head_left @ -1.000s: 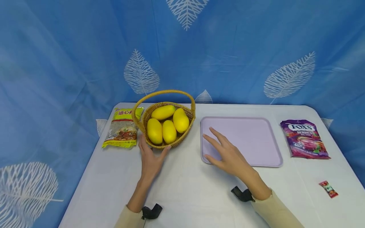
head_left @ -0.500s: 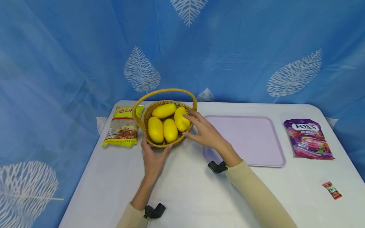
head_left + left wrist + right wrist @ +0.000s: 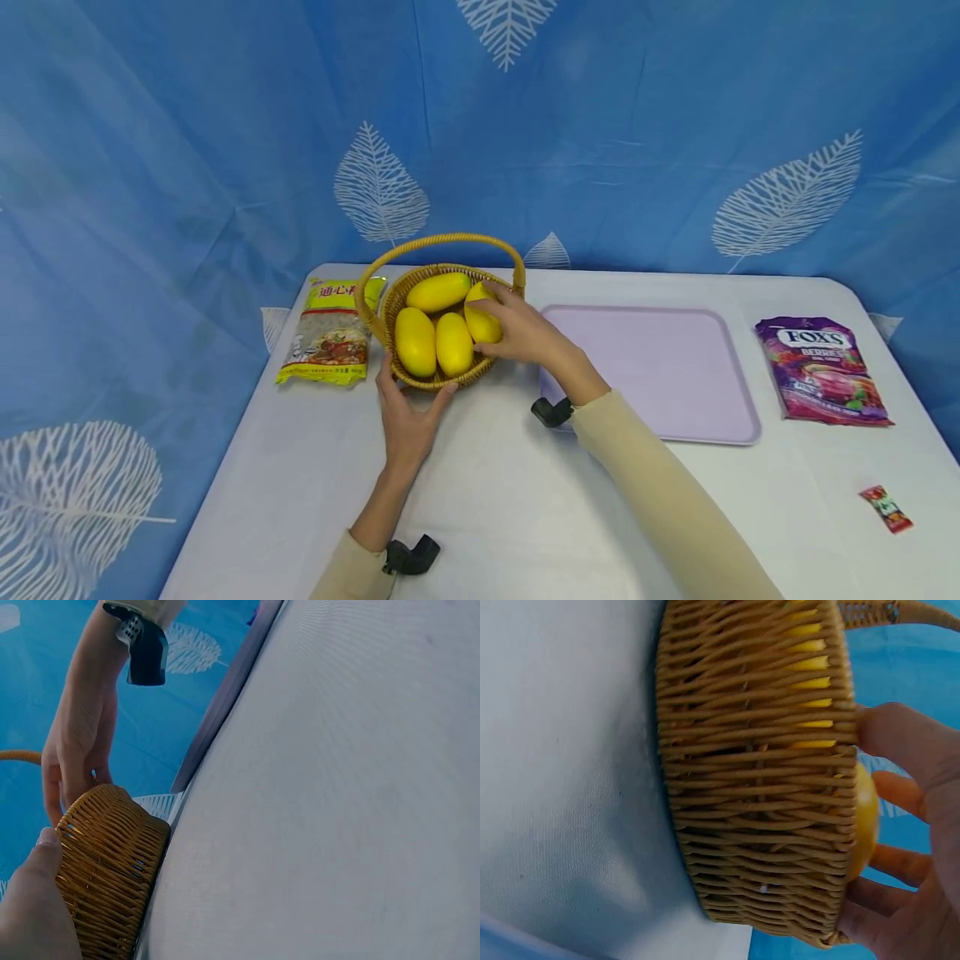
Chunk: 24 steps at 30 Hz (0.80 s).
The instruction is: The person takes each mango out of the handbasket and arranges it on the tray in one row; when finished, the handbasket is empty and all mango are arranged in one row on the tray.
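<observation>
A wicker basket (image 3: pixel 442 385) with a tall arched handle holds several yellow mangoes (image 3: pixel 415 342). My left hand (image 3: pixel 407 425) holds the basket's near left side, its thumb toward the front; in the left wrist view that thumb (image 3: pixel 37 889) lies at the woven rim. Reaching in from the right, my right hand (image 3: pixel 525 329) grips the rightmost mango (image 3: pixel 480 321), which sits inside the basket. The right wrist view shows the fingers of this hand (image 3: pixel 922 847) around the mango's top, just above the rim, with part of the mango hidden behind the weave.
Left of the basket lies a yellow-and-clear food packet (image 3: pixel 330 337). A shallow lilac tray (image 3: pixel 660 367) is to the right, under the right forearm in view. Beyond it are a purple Fox's candy bag (image 3: pixel 821 371) and a small wrapped candy (image 3: pixel 887 508) on the white table (image 3: pixel 487 517).
My right hand has moved left from over the tray to the basket, and its fingers have closed on the rightmost mango. The left hand has stayed at the basket.
</observation>
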Available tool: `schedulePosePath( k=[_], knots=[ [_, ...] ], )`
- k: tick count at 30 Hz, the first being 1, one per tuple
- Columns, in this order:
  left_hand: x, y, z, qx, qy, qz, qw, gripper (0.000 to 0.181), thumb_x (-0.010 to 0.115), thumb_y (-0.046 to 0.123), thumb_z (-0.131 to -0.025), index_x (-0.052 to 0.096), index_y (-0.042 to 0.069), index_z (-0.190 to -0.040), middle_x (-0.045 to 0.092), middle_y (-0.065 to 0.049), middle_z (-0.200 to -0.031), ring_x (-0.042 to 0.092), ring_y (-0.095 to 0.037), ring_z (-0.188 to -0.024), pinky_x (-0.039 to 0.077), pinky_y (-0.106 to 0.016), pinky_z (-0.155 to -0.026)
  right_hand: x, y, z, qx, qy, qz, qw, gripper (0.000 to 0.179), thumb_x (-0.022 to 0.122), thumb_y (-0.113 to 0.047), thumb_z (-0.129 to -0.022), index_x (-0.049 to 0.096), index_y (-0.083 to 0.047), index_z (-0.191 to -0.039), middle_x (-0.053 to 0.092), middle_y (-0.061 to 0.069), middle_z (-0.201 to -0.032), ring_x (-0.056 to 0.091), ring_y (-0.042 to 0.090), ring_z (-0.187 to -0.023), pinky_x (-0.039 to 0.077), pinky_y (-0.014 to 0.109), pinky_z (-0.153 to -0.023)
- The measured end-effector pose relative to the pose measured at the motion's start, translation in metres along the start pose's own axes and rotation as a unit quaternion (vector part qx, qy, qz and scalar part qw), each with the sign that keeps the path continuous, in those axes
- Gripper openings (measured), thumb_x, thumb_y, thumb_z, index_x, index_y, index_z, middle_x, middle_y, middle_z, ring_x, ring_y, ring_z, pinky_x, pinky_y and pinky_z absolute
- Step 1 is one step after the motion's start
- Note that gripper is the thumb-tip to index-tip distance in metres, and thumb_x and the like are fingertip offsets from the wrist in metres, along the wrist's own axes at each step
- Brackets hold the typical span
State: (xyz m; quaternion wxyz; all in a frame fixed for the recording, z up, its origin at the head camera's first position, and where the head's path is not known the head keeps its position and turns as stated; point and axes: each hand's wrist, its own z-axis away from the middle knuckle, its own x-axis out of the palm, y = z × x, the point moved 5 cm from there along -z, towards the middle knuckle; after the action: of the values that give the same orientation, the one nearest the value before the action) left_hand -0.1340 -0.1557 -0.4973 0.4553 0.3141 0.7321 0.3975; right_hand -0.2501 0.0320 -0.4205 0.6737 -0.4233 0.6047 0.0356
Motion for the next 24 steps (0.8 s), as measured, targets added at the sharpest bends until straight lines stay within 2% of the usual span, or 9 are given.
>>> schedulePosePath(
  k=[4, 12, 24],
  knots=[
    [-0.0006, 0.0011, -0.0006, 0.001, 0.0, -0.006, 1.0, 0.104, 0.079, 0.043, -0.081, 0.013, 0.017, -0.156, 0.025, -0.014, -0.156, 0.034, -0.028, -0.139, 0.037, -0.048, -0.106, 0.0036, 0.0033, -0.0061, 0.006, -0.014, 0.008, 0.9998, 0.061, 0.076, -0.032, -0.085, 0.055, -0.013, -0.139, 0.03, 0.02, -0.156, 0.036, 0.036, -0.141, 0.039, 0.05, -0.11],
    [-0.0018, 0.002, -0.0018, 0.005, 0.0, -0.01, 0.9999, 0.105, 0.081, 0.042, -0.08, 0.013, 0.015, -0.156, 0.027, -0.015, -0.155, 0.034, -0.029, -0.139, 0.039, -0.048, -0.105, 0.0067, 0.0069, -0.0099, 0.014, -0.003, 0.004, 0.9999, 0.059, 0.077, -0.031, -0.084, 0.057, -0.014, -0.137, 0.033, 0.018, -0.155, 0.038, 0.036, -0.14, 0.039, 0.05, -0.109],
    [-0.0014, 0.0005, -0.0014, -0.005, -0.003, -0.009, 0.9999, 0.103, 0.079, 0.043, -0.081, 0.014, 0.015, -0.156, 0.028, -0.013, -0.155, 0.034, -0.027, -0.139, 0.037, -0.047, -0.107, 0.0066, 0.0059, -0.0075, 0.021, 0.007, -0.001, 0.9998, 0.06, 0.077, -0.032, -0.084, 0.057, -0.014, -0.137, 0.036, 0.018, -0.154, 0.042, 0.036, -0.137, 0.041, 0.051, -0.107]
  ],
)
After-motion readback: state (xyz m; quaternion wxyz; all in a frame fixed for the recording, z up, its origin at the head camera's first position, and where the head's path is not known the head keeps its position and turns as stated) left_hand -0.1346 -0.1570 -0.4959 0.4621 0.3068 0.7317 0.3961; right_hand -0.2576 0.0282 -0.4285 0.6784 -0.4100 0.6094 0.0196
